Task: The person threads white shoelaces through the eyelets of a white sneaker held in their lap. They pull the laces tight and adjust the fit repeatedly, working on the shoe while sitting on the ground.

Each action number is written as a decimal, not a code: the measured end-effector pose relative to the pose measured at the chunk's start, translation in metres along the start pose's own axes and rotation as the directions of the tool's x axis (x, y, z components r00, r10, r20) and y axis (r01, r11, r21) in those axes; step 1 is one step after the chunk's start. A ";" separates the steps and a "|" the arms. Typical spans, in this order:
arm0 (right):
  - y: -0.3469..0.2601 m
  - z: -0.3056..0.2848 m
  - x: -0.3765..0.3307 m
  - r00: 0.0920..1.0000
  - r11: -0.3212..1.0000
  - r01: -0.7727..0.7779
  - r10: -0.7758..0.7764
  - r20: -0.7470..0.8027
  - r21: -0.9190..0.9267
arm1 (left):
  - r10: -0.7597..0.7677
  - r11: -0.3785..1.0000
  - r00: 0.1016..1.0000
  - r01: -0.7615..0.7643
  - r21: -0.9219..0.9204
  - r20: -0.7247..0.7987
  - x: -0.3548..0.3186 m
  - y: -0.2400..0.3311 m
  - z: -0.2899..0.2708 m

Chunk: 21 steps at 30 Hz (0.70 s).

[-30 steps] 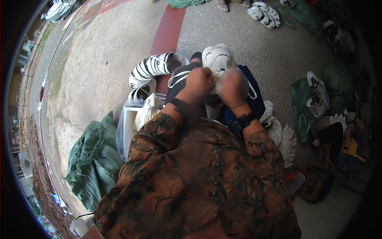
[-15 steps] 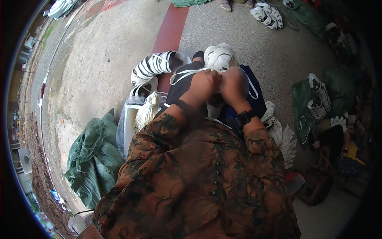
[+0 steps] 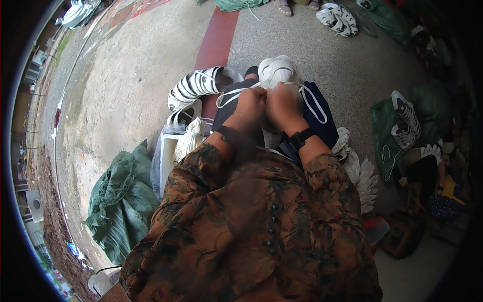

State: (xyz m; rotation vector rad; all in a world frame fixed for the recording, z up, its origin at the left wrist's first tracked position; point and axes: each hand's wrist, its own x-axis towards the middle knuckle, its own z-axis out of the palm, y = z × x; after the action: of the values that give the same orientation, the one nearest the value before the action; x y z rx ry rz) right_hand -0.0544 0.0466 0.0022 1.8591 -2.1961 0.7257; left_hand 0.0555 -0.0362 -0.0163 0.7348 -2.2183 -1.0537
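In the head view, I see a white shoe (image 3: 279, 70) with a rounded toe just beyond the hands, its white lace (image 3: 324, 121) looping out sideways. My left hand (image 3: 250, 104) and right hand (image 3: 284, 106) curl inward, close together; fingertips hidden, I cannot tell what either grips.

Both hands (image 3: 250, 105) (image 3: 285, 105) curl beside a white shoe (image 3: 278, 72) — laces (image 3: 323, 120) (white too) loop sideways.
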 end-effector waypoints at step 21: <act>0.020 -0.052 -0.033 0.995 0.992 -0.097 0.099 -0.026 0.081 | 0.396 0.868 0.915 -0.402 0.293 0.083 -0.005 0.032 -0.002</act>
State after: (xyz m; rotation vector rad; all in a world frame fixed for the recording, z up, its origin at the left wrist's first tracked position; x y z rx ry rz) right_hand -0.0757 0.1014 0.0279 1.7744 -2.2853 0.8652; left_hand 0.0525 -0.0165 0.0096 0.3549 -2.4392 -0.5221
